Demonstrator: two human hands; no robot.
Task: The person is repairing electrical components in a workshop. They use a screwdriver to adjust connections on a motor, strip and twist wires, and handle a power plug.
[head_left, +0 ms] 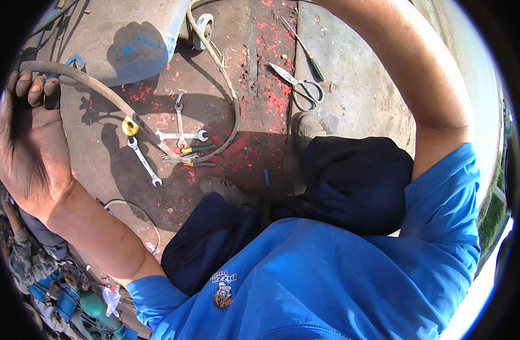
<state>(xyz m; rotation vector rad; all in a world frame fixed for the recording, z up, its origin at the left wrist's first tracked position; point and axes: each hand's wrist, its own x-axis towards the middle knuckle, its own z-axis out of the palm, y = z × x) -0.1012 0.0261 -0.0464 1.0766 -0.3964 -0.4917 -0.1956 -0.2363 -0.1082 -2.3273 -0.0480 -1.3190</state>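
My left hand (pixel 36 144) is raised at the left edge, palm showing and blackened, fingers loosely bent and apart. Nothing shows in its palm. Just beyond its fingertips runs a thick grey hose (pixel 104 92), which loops over the ground. My right arm (pixel 410 62) reaches up past the top edge, so my right hand is out of sight. On the ground between lie two crossed wrenches (pixel 180 136), another wrench (pixel 143 161), a yellow ring, likely a tape roll (pixel 130 126), and green-handled pliers (pixel 197 157). Farther right are scissors (pixel 301 89) and a green-handled screwdriver (pixel 306 52).
A grey-blue rounded tank (pixel 115 42) with a small wheel (pixel 204 31) stands at the far left. Cables, cloth and a green rounded object (pixel 93 304) crowd the lower left. A pale curved surface (pixel 469 51) rises on the right. Red flakes litter the floor around my shoes.
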